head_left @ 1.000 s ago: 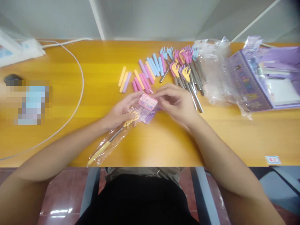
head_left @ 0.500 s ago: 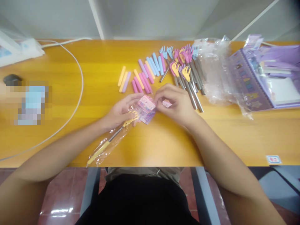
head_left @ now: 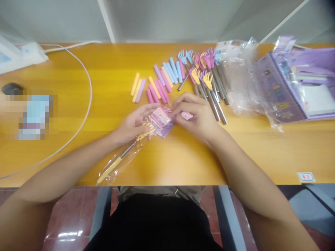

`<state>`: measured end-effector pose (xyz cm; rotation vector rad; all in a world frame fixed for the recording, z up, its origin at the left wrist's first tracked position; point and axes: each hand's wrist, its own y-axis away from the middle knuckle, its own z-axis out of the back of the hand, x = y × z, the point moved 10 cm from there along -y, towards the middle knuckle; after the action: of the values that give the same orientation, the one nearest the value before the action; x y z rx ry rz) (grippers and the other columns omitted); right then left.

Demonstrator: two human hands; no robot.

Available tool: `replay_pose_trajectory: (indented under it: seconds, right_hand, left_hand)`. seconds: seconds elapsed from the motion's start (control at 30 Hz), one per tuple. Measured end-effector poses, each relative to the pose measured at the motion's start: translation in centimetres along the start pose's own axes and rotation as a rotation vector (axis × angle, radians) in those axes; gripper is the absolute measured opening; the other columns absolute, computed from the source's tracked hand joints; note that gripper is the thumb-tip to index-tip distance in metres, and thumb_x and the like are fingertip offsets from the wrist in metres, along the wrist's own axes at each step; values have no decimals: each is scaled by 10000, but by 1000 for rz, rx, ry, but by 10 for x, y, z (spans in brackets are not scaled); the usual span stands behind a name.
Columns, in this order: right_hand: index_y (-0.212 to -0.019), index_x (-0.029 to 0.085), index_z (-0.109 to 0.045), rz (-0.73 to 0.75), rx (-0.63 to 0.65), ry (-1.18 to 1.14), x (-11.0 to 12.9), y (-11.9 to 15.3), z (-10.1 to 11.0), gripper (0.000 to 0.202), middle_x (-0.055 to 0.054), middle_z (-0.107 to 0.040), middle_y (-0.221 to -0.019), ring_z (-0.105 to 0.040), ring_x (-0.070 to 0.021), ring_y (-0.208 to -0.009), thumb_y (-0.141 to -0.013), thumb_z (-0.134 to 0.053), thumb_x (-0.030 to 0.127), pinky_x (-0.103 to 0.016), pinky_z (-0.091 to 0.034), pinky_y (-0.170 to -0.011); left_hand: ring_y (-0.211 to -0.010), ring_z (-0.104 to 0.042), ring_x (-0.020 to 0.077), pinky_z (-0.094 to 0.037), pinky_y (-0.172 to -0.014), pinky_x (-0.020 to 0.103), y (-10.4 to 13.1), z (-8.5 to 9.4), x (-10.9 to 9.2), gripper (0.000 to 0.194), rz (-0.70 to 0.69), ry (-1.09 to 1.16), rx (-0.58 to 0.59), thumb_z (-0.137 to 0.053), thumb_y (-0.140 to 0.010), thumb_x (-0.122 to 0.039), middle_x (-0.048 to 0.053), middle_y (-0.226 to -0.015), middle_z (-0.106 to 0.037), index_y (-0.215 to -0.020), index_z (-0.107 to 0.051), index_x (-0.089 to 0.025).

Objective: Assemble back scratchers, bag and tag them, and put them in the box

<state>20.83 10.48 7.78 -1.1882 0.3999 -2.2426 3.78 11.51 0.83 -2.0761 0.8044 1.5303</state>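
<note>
My left hand (head_left: 133, 123) is closed around a yellow back scratcher (head_left: 111, 170) in a clear plastic bag, its claw end under the thumb and its handle slanting toward the table's front edge. Beside the claw end, a pink printed card (head_left: 160, 116) overlaps purple printed packaging (head_left: 165, 130). My right hand (head_left: 195, 113) pinches at the card's right edge; the fingertips partly hide the contact. A small pink-and-white label piece (head_left: 186, 115) shows between its thumb and curled fingers. Just beyond my hands lie several coloured handle sleeves (head_left: 162, 91) and metal-shafted back scratchers (head_left: 208, 82) with hand-shaped heads.
Crumpled clear bags (head_left: 239, 82) lie right of the scratchers, against an open purple box (head_left: 277, 94). A white cable (head_left: 90, 90) curves across the left side, near a black mouse (head_left: 12, 89) and a blurred-out item (head_left: 36, 116). A small sticker (head_left: 306, 177) is at the front right.
The pink card has tilted and shifted slightly left between my hands. More of the small pink-and-white piece shows in my right hand. My grips look the same.
</note>
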Motion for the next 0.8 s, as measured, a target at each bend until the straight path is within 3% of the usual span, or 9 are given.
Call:
replay_pose_trajectory:
  seconds: [0.2, 0.47, 0.67, 0.8]
  right_hand:
    - [-944, 278, -836, 27, 17, -30, 4, 0, -4, 241, -46, -721, -1061, -713, -213, -996, -955, -680, 95, -391, -605, -918]
    - [-931, 308, -824, 18, -28, 33, 0, 2, 1, 248, -46, -704, -1086, -684, -224, -967, -968, -671, 117, -418, -591, -861]
    - [-936, 320, -814, 18, -40, 43, 0, 2, 3, 261, -44, -700, -1091, -684, -239, -996, -973, -650, 120, -458, -600, -893]
    - [-965, 319, -781, 18, -79, 36, -1, 1, 5, 225, -42, -694, -1070, -693, -241, -1009, -989, -651, 137, -470, -610, -915]
  left_hand:
    - [-941, -773, 203, -637, -700, 252, 1, 0, 2, 771, 29, -4, -4, -935, -869, -418, 195, -1585, -637, -1553, -632, -231]
    - [-926, -772, 210, -633, -671, 253, 0, 0, 5, 783, 25, -12, 21, -935, -869, -424, 202, -1562, -653, -1565, -628, -240]
    - [-779, -762, 189, -609, -635, 267, -2, -1, 10, 733, 67, -24, 42, -927, -889, -431, 169, -1249, -789, -1525, -650, -192]
    - [-764, -755, 179, -601, -640, 256, -3, -3, 9, 611, 87, -11, 55, -912, -910, -420, 141, -1112, -805, -1413, -696, -148]
